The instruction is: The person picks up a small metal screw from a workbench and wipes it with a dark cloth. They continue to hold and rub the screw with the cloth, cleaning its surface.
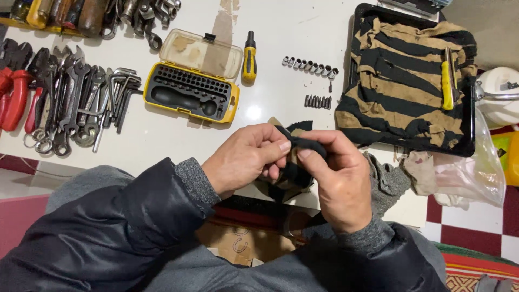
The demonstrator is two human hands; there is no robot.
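**Striped rag in both hands, bit set laid out on the worktop**

Head view, the only one:

Black-and-tan striped rag (294, 162) is bunched between both hands just off the near edge of the white worktop (303, 32), at its middle. Whether a small part sits inside the fold I cannot tell; nothing metal shows between the fingertips.

Progress, judged from the layout: the yellow bit case (190, 86) lies open mid-worktop, lid back, with its bit slots looking mostly empty and a dark driver handle still seated in it. A row of small sockets (310, 65) and a shorter row of driver bits (318, 101) are lined up to the right of the case, so unloading looks largely done. The yellow-and-black stubby screwdriver (249, 57) lies between case and sockets. Looks like wiping is under way; how many pieces are already wiped can't be read.

Hands:
- Left hand (243, 159): curled shut, thumb and forefinger pinching the rag's top fold, palm turned toward the right hand.
- Right hand (338, 178): closed round the rag from the other side, thumb pressed on the dark fold, knuckles up, wrist bent inward.

Around it: spanners and hex keys (89, 100) and red-handled pliers (16, 89) at the left edge; a black tray (470, 135) at the right edge holds a second striped cloth (400, 81) with a yellow-handled tool (447, 81) on it.
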